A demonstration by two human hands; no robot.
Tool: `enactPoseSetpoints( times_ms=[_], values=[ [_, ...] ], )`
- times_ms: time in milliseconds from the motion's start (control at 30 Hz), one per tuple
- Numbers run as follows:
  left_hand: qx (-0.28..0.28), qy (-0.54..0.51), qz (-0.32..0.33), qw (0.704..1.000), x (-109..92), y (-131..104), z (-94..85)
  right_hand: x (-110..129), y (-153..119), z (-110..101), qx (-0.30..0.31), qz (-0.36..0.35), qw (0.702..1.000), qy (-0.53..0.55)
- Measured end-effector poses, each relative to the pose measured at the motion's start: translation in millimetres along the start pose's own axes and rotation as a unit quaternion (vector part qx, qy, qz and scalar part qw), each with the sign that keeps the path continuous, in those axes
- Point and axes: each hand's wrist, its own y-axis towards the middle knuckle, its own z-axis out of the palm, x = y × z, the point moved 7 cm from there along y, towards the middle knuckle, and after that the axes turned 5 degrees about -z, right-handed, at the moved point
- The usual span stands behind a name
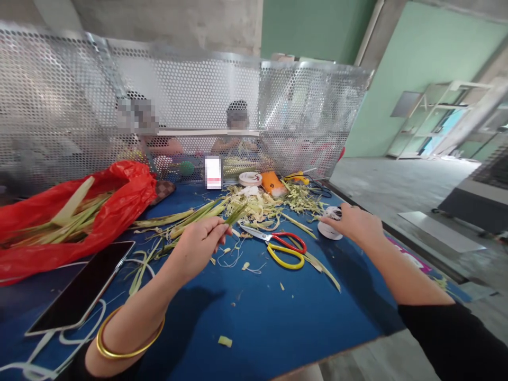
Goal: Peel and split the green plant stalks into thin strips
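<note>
In the head view my left hand (200, 241) is closed in a pinch on a green leaf strip (237, 212), its tip pointing up and right. My right hand (359, 225) reaches to the table's right side, its fingers bent over a spool of white thread (330, 229) and partly hiding it. Between the hands lie scissors (273, 236) with one red and one yellow handle, their blades pointing left. Behind them a pile of pale shredded husk (254, 206) covers the cloth. Long dry leaf strips (196, 216) lie behind my left hand.
A red plastic bag (130, 182) of leaves and a tablet (81, 288) with a white cable lie left. Toward the back are a tape roll (250, 179), an orange packet (273, 184) and a lit phone (214, 172). A perforated metal screen (198, 84) stands behind, with people beyond.
</note>
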Motion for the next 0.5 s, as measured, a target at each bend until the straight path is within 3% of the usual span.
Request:
enactPoseSetpoints(
  times_ms=[133, 233, 333, 400, 500],
  values=[
    [0.011, 0.005, 0.003, 1.0, 1, 1, 1.6, -4, 16, 12, 0.056, -0.053, 0.997, 0.025],
    [0.023, -0.012, -0.007, 1.0, 2, 1, 5.2, -2, 24, 7, 0.066, -0.099, 0.992, 0.042],
    [0.048, -0.05, -0.026, 0.997, 4, -1, 13.2, 11, 34, -8, 0.012, -0.097, 0.994, 0.058],
    [0.069, -0.073, -0.04, 0.994, 6, -1, 20.0, 26, 42, -19, -0.059, -0.069, 0.991, 0.095],
    [0.091, -0.09, -0.054, 0.99, 9, -2, 27.6, 56, 61, -10, -0.046, -0.052, 0.994, 0.084]
  ],
)
